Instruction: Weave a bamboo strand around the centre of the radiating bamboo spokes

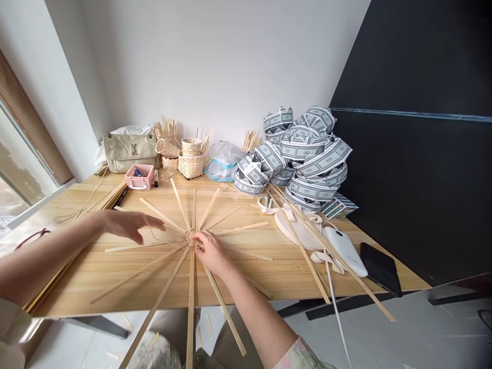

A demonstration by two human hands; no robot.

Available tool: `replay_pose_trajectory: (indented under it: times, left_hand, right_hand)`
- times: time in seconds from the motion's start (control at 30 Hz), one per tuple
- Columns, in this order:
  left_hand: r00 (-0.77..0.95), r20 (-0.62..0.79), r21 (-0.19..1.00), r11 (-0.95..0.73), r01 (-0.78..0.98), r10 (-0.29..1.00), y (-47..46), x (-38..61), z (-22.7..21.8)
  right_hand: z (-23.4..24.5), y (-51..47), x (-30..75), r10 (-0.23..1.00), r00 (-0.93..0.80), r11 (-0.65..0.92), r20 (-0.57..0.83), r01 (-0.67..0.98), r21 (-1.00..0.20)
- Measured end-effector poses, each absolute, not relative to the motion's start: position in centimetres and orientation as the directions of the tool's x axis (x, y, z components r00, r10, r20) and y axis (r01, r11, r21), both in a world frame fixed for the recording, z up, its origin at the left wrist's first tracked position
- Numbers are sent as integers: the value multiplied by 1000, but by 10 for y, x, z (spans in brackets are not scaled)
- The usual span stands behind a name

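Observation:
Flat bamboo strips (191, 307) fan out like spokes across the tabletop, several reaching past its front edge. Where they cross, a thin strand winds into a small woven ring (188, 240). My right hand (212, 251) is closed at this ring, its thumb and fingers pinching the bamboo strips at the centre and covering part of it. Over the left-hand spokes hovers my left hand (132, 224), open, with fingers stretched toward the centre. A fine loose strand curls just below its fingertips; whether they touch it is unclear.
Small woven baskets (191, 165), a pink crate (139, 177) and a beige handbag (130, 152) line the back. Grey patterned rolls (307, 154) pile up at right. Long loose strips (307, 256), a white device (346, 251) and a black phone (380, 267) lie nearer.

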State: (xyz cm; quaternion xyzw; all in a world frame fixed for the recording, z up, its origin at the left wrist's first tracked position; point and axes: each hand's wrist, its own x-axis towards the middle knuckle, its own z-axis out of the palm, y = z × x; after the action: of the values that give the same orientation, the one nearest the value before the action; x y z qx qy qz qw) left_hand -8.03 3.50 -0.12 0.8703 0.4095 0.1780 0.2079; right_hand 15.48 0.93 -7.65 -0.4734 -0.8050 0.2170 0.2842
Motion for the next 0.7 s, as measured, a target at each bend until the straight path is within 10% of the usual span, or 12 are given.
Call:
replay_pose_trajectory:
  times: [0.33,0.7]
  left_hand:
    - [758,-92,659,-531,532,645,41,-31,12]
    - [729,188,558,-682,472,659,27,-5,-59]
  right_hand:
    - [-75,6,156,882,-381,462,276,588,-664]
    - [-72,5,164,881,-425,403,207,444,-800]
